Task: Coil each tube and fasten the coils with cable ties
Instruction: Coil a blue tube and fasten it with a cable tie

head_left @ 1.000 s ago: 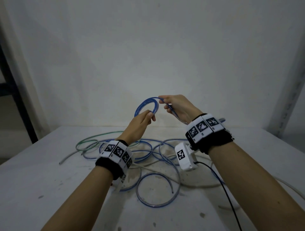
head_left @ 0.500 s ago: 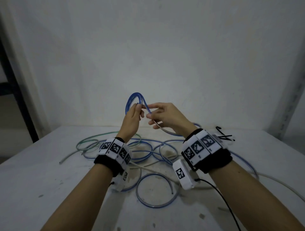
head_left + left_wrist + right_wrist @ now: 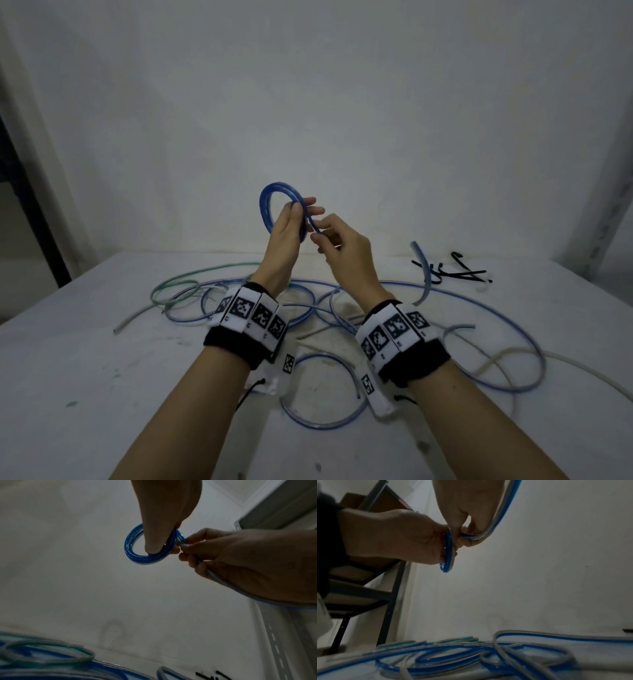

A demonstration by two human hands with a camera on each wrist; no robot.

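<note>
A small blue tube coil is held up above the table. My left hand pinches the coil at its right side, thumb through the ring. Just right of it, my right hand grips the blue tube's free run where it leaves the coil. The rest of that tube trails down to loose blue loops on the white table. Black cable ties lie at the back right.
A green tube lies at the table's back left and whitish tubes at the right, tangled with the blue loops. A white wall stands behind. A dark shelf frame is at the left, a grey metal upright at the right.
The coil has turned upright and risen a little. My right hand has slid down the tube and come in close beside the left hand, laying another turn against the coil.
</note>
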